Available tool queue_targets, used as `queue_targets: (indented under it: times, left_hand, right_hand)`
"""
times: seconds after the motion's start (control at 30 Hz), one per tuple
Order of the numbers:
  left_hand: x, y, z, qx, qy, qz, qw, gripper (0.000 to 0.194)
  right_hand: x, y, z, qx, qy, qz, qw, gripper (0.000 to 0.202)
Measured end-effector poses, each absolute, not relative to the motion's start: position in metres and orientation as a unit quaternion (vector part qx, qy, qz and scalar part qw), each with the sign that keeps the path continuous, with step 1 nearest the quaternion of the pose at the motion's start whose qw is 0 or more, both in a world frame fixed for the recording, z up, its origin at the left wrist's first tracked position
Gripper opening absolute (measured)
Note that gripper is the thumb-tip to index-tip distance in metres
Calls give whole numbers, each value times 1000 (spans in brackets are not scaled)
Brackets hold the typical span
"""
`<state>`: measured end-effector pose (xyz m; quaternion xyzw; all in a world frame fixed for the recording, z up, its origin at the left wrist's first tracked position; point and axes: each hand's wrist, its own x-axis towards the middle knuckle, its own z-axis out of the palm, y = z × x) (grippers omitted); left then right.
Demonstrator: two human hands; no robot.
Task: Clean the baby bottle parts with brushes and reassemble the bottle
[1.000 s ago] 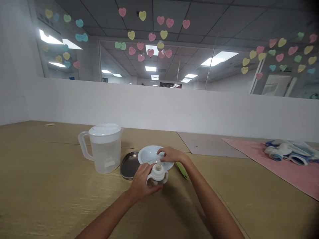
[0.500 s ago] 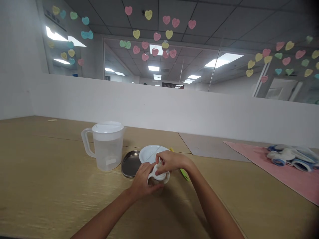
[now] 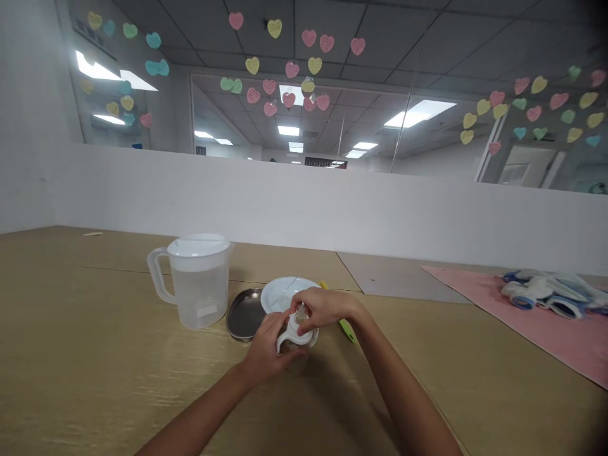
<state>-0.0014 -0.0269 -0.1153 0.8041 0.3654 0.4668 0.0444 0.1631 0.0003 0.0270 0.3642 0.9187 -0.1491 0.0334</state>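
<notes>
I am seeing the left hand (image 3: pixel 265 349) gripping the bottle (image 3: pixel 296 337) by its side, near the plate (image 3: pixel 279 291); the right hand (image 3: pixel 325 308) is curling its fingers around the top. I am judging that uneven right-hand pressure or a slack left grip could be tipping the bottle.

Bare forearms (image 3: pixel 202 411) slant inward toward the bench's (image 3: pixel 95 316) far edge. The left hand (image 3: pixel 268 348) is cupped, thumb spread; the right hand (image 3: pixel 323 306) arches beside it, wrist bent, fingers down.
</notes>
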Motion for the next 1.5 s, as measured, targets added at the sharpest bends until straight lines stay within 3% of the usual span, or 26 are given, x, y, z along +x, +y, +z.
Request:
queue_targets:
  times: [1.1,1.3,1.5]
  left_hand:
    - [-1,-29,-114,806,361,453,121,61]
    - [1,-26,-119,801,374,457,103,65]
    - [3,-28,-114,786,413,444,123,81]
  right_hand:
    - [162,3,26,351,929,-115,15,45]
    - [154,-3,17,360,930,-79,-2,35]
    - [157,-2,22,344,932,-114,12,38]
